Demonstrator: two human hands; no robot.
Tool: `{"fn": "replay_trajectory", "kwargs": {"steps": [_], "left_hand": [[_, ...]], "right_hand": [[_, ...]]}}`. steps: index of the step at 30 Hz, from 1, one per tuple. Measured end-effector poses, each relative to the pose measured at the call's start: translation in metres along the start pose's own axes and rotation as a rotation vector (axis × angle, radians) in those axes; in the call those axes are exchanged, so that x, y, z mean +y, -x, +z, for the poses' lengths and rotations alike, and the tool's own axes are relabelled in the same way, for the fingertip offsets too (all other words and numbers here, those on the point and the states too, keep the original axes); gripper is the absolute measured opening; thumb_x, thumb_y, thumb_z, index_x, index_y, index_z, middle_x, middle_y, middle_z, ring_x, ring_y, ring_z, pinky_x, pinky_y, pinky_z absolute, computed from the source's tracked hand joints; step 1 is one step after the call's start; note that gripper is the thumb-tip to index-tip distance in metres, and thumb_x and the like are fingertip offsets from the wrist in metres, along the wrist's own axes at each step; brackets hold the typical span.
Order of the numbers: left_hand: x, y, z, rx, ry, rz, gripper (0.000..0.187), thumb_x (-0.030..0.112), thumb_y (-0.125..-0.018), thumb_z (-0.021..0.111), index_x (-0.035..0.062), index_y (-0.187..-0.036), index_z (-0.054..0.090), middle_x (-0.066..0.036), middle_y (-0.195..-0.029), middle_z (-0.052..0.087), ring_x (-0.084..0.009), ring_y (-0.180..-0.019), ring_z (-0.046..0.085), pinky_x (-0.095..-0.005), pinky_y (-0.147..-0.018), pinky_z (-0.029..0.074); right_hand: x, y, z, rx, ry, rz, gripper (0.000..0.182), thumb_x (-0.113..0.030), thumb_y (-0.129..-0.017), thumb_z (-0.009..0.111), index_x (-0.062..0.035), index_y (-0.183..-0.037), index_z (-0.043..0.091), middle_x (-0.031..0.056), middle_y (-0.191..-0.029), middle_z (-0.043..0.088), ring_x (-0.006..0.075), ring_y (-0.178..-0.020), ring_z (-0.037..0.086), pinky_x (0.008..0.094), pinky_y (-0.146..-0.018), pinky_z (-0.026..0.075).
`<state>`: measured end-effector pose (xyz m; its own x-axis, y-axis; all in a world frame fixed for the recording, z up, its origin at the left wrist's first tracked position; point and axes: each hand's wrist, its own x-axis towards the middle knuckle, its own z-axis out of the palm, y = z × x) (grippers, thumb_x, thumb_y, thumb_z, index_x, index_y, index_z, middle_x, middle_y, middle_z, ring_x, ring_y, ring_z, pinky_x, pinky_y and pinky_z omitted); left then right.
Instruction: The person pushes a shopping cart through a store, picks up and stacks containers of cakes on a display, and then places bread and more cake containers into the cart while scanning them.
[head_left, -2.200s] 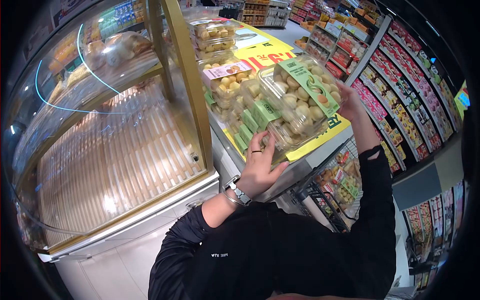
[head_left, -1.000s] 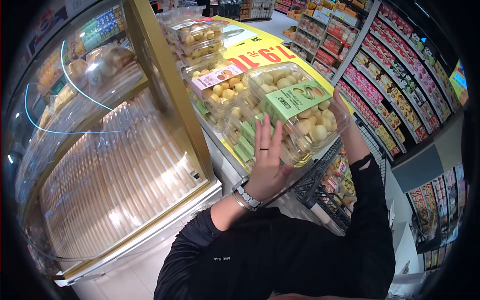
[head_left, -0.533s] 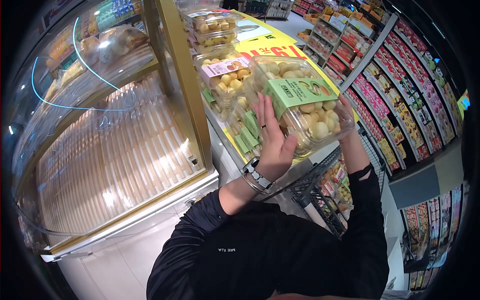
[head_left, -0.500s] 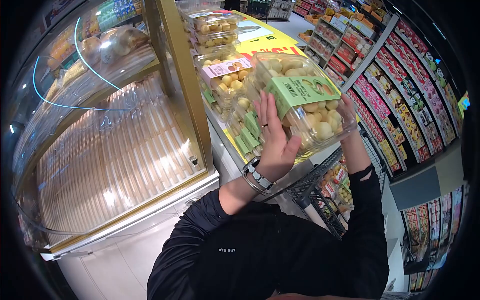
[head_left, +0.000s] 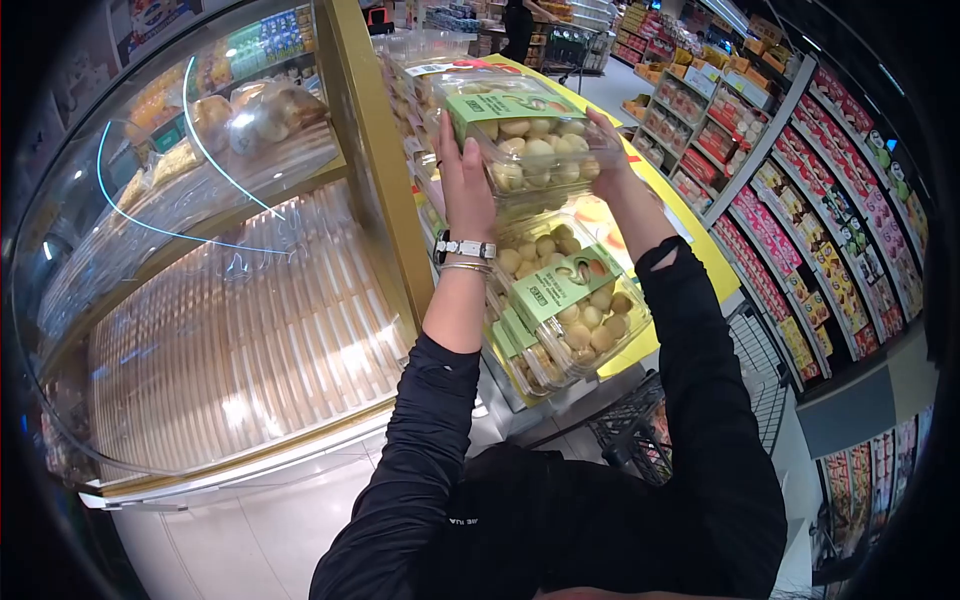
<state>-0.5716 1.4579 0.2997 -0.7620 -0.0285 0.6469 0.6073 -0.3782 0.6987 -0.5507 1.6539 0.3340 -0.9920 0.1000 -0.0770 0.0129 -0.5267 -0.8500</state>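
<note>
Between my two hands is a clear plastic box [head_left: 540, 150] of round, pale baked pieces with a green paper band across its lid. My left hand [head_left: 465, 185] presses on its left side, and my right hand [head_left: 612, 165] grips its right side. Below it, nearer to me, another green-banded box [head_left: 575, 300] lies on top of a stack at the end of the yellow-covered display table [head_left: 690, 245]. More boxes, partly hidden by the held one, stand behind my left hand.
A curved glass bakery case [head_left: 230, 330] with a gold frame stands at the left. A shopping cart [head_left: 750, 370] is at the right, beside the table's near end. Packed shelves [head_left: 820, 200] run along the right. A person [head_left: 519, 28] stands far back.
Both hands have carried the box forward and to the left, over the farther boxes. The green-banded box on the near stack now shows fully.
</note>
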Motion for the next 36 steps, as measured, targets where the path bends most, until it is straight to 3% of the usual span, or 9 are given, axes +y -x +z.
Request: {"fn": "replay_trajectory", "kwargs": {"steps": [4,10,15,22,28,29,32,33,36], "left_hand": [[-0.040,0.006,-0.010,0.097,-0.280,-0.038,0.054,0.029,-0.093,0.035,0.0011,-0.138,0.026,-0.021,-0.139,0.032,-0.0318,-0.130,0.027,-0.0367,-0.107,0.018],[-0.065,0.031,-0.022,0.125,-0.523,-0.219,0.057,0.038,-0.095,0.031,-0.0002,-0.137,0.027,-0.022,-0.140,0.030,-0.0320,-0.132,0.023,-0.0388,-0.108,0.017],[-0.087,0.024,-0.019,0.141,-0.057,-0.355,0.067,0.052,-0.094,0.021,0.0022,-0.139,0.022,-0.019,-0.143,0.026,-0.0291,-0.133,0.023,-0.0356,-0.108,0.019],[-0.062,0.028,-0.012,0.160,0.248,-0.419,0.074,0.060,-0.091,0.016,0.0059,-0.142,0.016,-0.012,-0.146,0.020,-0.0226,-0.132,0.025,-0.0325,-0.108,0.019],[-0.017,0.043,-0.001,0.208,-0.017,-0.287,0.071,0.057,-0.092,0.009,0.0077,-0.143,0.012,-0.012,-0.148,0.013,-0.0246,-0.136,0.016,-0.0347,-0.110,0.012],[-0.025,0.045,-0.009,0.085,-0.093,-0.187,0.060,0.047,-0.096,0.013,0.0093,-0.143,0.010,-0.014,-0.149,0.011,-0.0257,-0.137,0.011,-0.0352,-0.110,0.010],[-0.007,0.055,0.002,0.018,-0.160,-0.189,0.054,0.036,-0.098,0.020,0.0083,-0.143,0.008,-0.015,-0.148,0.010,-0.0270,-0.137,0.011,-0.0358,-0.110,0.010],[-0.007,0.059,0.002,-0.015,-0.215,-0.185,0.054,0.028,-0.098,0.026,0.0053,-0.143,0.007,-0.016,-0.148,0.010,-0.0278,-0.137,0.010,-0.0365,-0.110,0.010],[-0.013,0.064,0.003,-0.069,-0.423,-0.164,0.055,0.030,-0.098,0.025,0.0034,-0.142,0.006,-0.017,-0.148,0.010,-0.0281,-0.137,0.009,-0.0364,-0.110,0.010]], "right_hand": [[0.033,-0.044,-0.026,0.169,0.029,-0.046,0.048,-0.048,-0.082,0.049,-0.0085,-0.108,0.057,0.0096,-0.101,0.060,0.0243,-0.088,0.057,0.0372,-0.080,0.045],[0.047,-0.043,-0.037,0.142,0.115,-0.119,0.054,-0.052,-0.082,0.051,-0.0071,-0.111,0.054,0.0104,-0.110,0.058,0.0250,-0.097,0.055,0.0382,-0.085,0.043],[0.047,-0.042,-0.042,-0.036,0.114,-0.010,0.065,-0.061,-0.086,0.039,-0.0077,-0.123,0.048,0.0101,-0.114,0.052,0.0229,-0.100,0.051,0.0360,-0.089,0.040],[0.044,-0.040,-0.046,-0.070,0.214,0.021,0.069,-0.064,-0.086,0.034,-0.0092,-0.126,0.044,0.0074,-0.110,0.051,0.0209,-0.100,0.050,0.0368,-0.091,0.037],[0.040,-0.022,-0.032,0.092,0.196,-0.120,0.065,-0.058,-0.092,0.020,-0.0086,-0.128,0.041,0.0114,-0.123,0.049,0.0219,-0.114,0.045,0.0375,-0.096,0.035],[0.037,-0.019,-0.035,0.082,0.136,-0.142,0.067,-0.056,-0.093,0.016,-0.0063,-0.131,0.037,0.0138,-0.130,0.045,0.0225,-0.121,0.041,0.0377,-0.099,0.033],[0.036,-0.002,-0.024,0.027,0.077,-0.231,0.070,-0.058,-0.091,0.019,-0.0030,-0.128,0.040,0.0115,-0.133,0.041,0.0247,-0.116,0.042,0.0392,-0.100,0.031],[0.038,0.000,-0.013,0.114,0.147,-0.274,0.071,-0.058,-0.092,0.020,0.0005,-0.125,0.042,0.0124,-0.134,0.041,0.0251,-0.116,0.043,0.0388,-0.099,0.032],[0.043,-0.030,-0.030,0.297,0.387,-0.284,0.067,-0.054,-0.094,0.021,-0.0003,-0.129,0.040,0.0135,-0.132,0.043,0.0252,-0.121,0.039,0.0382,-0.100,0.030]]}}
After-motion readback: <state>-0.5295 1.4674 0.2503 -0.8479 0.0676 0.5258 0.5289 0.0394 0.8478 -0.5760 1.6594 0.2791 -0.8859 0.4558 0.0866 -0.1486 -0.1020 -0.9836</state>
